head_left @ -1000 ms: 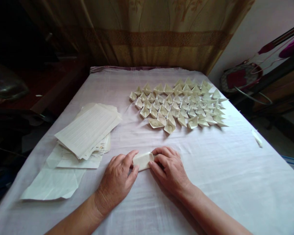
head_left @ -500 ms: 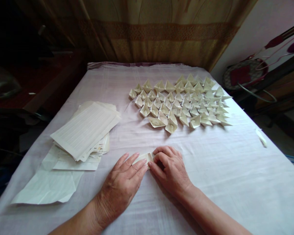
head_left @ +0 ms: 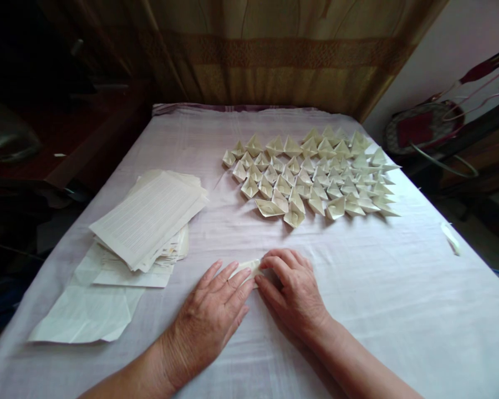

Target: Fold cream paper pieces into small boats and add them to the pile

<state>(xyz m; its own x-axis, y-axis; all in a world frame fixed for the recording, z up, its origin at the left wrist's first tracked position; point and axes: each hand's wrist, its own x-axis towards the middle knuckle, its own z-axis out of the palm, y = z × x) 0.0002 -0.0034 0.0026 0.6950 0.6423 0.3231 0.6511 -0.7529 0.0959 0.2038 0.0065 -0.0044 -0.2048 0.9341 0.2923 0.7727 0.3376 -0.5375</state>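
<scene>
A small folded piece of cream paper (head_left: 249,268) lies on the white cloth near the front, mostly covered by both hands. My left hand (head_left: 210,316) lies flat on it with the fingers stretched out and together, pressing it down. My right hand (head_left: 293,293) has its fingers curled, with the fingertips pinching the paper's right end. Beyond the hands, several finished folded paper boats (head_left: 311,174) stand in rows.
A loose stack of printed paper sheets (head_left: 145,219) lies at the left, with a larger creased sheet (head_left: 83,316) under its near end. A small paper scrap (head_left: 449,237) sits near the table's right edge. A curtain (head_left: 274,55) hangs behind. Dark furniture stands at both sides.
My left hand went from gripping the folded paper's left end to lying flat over it. More of the paper is now covered. The view shifted slightly.
</scene>
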